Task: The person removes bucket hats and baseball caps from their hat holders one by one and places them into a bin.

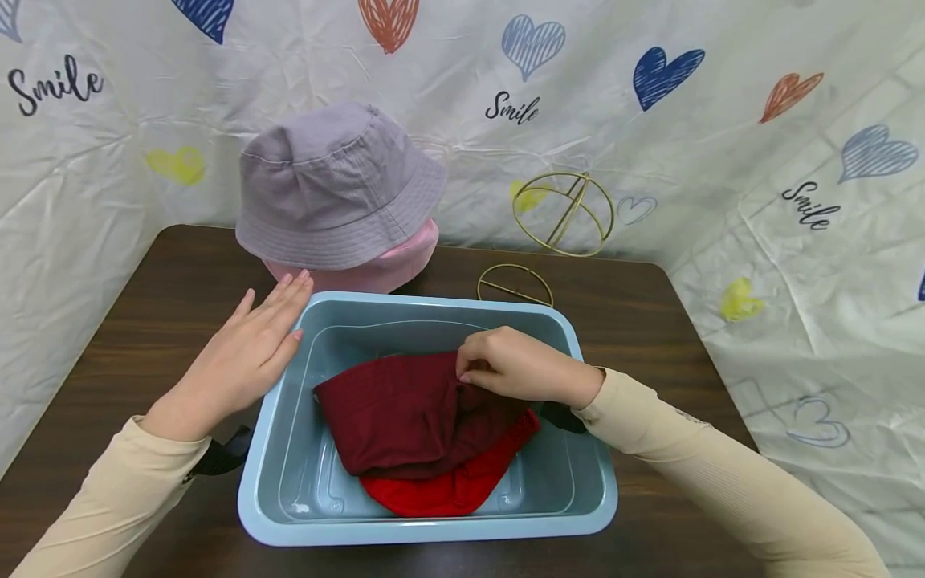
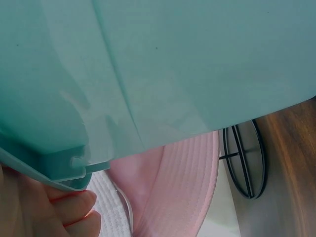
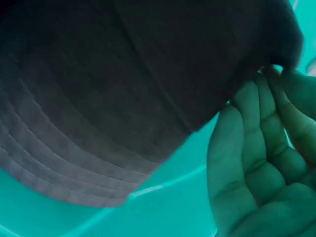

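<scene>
In the head view, a maroon bucket hat (image 1: 397, 417) lies folded in a light blue plastic basin (image 1: 426, 531). A bright red piece of fabric headwear (image 1: 441, 491) shows from under it. My right hand (image 1: 523, 365) reaches into the basin and pinches the maroon hat's upper right edge between thumb and fingers. Up close in the right wrist view, the hat (image 3: 123, 98) looks dark, with stitched rows along its brim and the fingertips at its edge. With fingers extended, my left hand (image 1: 242, 353) rests against the basin's left rim, near its far corner.
Behind the basin, a lavender-grey bucket hat (image 1: 332, 193) sits on top of a pink one (image 1: 390, 265). A gold wire stand (image 1: 571, 217) with round frames is at the back right of the dark wooden table (image 1: 643, 321). A printed cloth (image 1: 462, 72) hangs behind.
</scene>
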### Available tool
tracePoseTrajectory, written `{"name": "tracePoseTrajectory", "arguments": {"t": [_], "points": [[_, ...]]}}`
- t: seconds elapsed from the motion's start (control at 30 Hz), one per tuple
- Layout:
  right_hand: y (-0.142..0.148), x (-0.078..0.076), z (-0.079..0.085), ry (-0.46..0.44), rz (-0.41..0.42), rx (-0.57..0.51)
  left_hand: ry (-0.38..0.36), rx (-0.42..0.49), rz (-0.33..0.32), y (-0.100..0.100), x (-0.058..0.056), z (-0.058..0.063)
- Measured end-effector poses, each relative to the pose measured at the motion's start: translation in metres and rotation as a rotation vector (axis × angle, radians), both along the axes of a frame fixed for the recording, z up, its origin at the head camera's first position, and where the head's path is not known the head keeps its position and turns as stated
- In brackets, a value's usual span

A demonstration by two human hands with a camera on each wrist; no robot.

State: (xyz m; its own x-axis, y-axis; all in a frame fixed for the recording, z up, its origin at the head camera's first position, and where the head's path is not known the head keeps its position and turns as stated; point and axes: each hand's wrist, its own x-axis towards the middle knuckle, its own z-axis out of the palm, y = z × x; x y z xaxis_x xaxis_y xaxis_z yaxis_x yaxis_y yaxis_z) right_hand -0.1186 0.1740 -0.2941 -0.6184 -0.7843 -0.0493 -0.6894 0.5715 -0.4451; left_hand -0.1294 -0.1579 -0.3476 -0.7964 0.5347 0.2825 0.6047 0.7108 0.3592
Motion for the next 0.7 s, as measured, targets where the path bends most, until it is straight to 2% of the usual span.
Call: {"name": "tracePoseTrajectory", "arguments": {"t": [0.17,0.33,0.57,0.7], "points": [[0.007,0.001,-0.012,-0.118,0.023,0.074,0.004,-0.006,-0.001,0.002,0.000,0.001],[0.006,0.002,-0.018,-0.199,-0.001,0.195,0.003,-0.014,0.004,0.002,-0.001,0.003],[0.004,0.004,-0.026,-0.234,0.006,0.308,-0.013,-0.015,0.006,0.002,-0.001,0.003],[0.004,0.005,-0.029,-0.248,0.002,0.325,-0.023,-0.016,0.011,0.002,0.001,0.001]]}}
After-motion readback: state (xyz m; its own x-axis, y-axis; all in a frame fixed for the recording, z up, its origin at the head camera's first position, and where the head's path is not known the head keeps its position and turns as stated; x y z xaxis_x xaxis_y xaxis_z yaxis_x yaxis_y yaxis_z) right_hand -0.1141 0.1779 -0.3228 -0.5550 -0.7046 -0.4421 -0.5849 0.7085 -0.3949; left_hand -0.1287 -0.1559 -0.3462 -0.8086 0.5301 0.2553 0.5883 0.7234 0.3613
